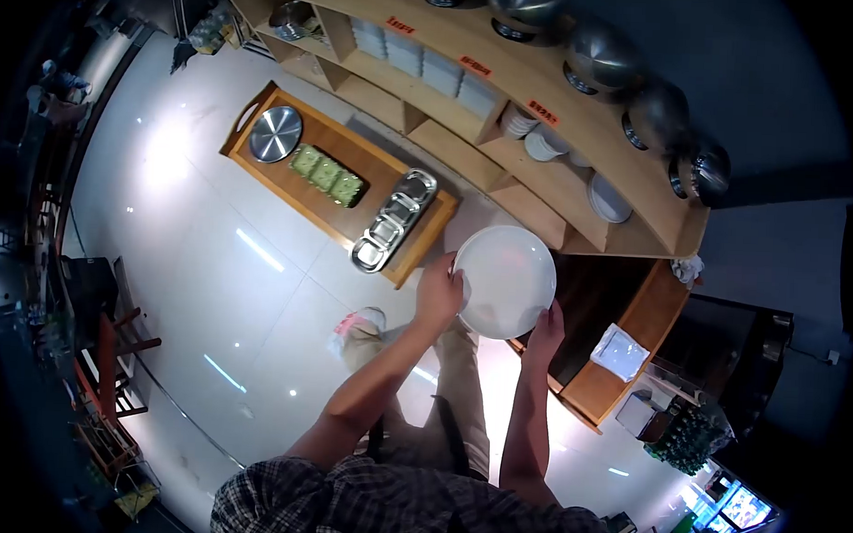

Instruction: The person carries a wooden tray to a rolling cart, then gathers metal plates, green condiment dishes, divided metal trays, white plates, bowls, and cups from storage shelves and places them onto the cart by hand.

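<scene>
Plainly, you have a white plate (506, 281) gripped at its rim between both hands, in front of your body. Your left hand (440, 293) is curled around the plate's left edge, and your right hand (547, 329) pinches the lower right edge, its fingers partly hidden by the plate. Just beyond your left hand stands a wooden table (364, 167) carrying a round steel dish (275, 133), a green-topped container (326, 176) and a steel tray (394, 219) with four compartments. Behind it runs a wooden shelf (438, 45) holding stacked white dishes (543, 145), with shiny metal domes (603, 58) along its top.
</scene>
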